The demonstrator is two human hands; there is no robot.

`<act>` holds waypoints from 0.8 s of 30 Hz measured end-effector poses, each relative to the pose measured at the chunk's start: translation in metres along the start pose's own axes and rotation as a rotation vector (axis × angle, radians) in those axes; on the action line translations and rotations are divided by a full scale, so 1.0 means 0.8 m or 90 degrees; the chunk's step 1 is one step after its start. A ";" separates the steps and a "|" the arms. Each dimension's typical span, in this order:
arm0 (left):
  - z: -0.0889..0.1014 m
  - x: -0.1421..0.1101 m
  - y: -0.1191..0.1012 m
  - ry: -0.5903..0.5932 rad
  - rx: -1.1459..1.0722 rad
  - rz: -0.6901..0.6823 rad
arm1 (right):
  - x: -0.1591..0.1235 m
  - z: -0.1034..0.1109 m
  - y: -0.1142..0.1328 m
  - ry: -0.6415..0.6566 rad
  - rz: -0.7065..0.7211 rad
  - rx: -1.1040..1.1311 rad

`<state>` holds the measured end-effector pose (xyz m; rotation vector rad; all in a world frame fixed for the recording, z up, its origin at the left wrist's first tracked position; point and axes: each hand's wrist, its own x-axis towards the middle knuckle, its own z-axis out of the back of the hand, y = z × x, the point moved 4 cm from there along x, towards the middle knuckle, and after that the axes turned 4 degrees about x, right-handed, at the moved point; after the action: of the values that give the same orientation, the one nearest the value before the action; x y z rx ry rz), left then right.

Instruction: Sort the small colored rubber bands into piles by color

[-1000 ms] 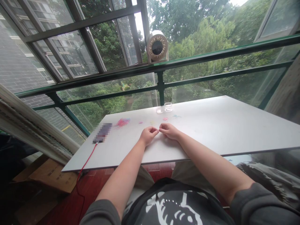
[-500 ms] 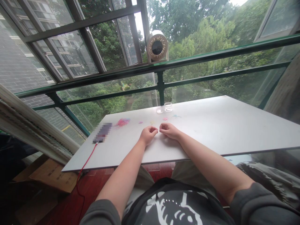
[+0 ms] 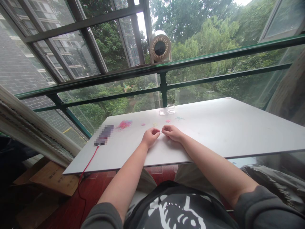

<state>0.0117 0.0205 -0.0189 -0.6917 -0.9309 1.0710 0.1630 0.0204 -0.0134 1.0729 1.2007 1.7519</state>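
L hand (image 3: 150,138) & R hand (image 3: 172,133) curled thumb-to-finger, tips just apart; can't tell if anything's btwn. Yellow bits (image 3: 154,125) just past L hand, axis unclear. Pink bits (image 3: 168,121) past R; teal bits (image 3: 179,118) beyond, long axis approx L–R. Red-pink pile (image 3: 124,124) well left, slanting far-right.

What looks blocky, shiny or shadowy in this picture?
All in the head view: coarse squares hide the device on the red cable; the white table shines palely toward its far edge; faint shadow lies beside the left hand and right hand.
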 end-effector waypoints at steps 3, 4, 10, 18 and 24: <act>0.000 0.001 0.002 0.001 -0.002 0.002 | -0.001 0.000 0.002 -0.001 -0.001 -0.001; 0.000 0.001 0.002 0.002 -0.003 0.002 | -0.001 0.000 0.003 -0.002 -0.001 -0.002; -0.002 0.001 0.003 0.018 -0.017 0.001 | -0.003 -0.001 0.005 -0.011 0.000 -0.010; -0.004 -0.007 -0.009 0.059 -0.020 -0.017 | -0.002 0.000 0.002 -0.023 -0.003 -0.039; -0.004 -0.007 -0.010 0.057 0.017 -0.029 | -0.003 0.000 0.006 -0.021 0.000 -0.050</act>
<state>0.0167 0.0122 -0.0156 -0.6875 -0.8502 1.0037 0.1635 0.0167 -0.0092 1.0505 1.1023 1.7597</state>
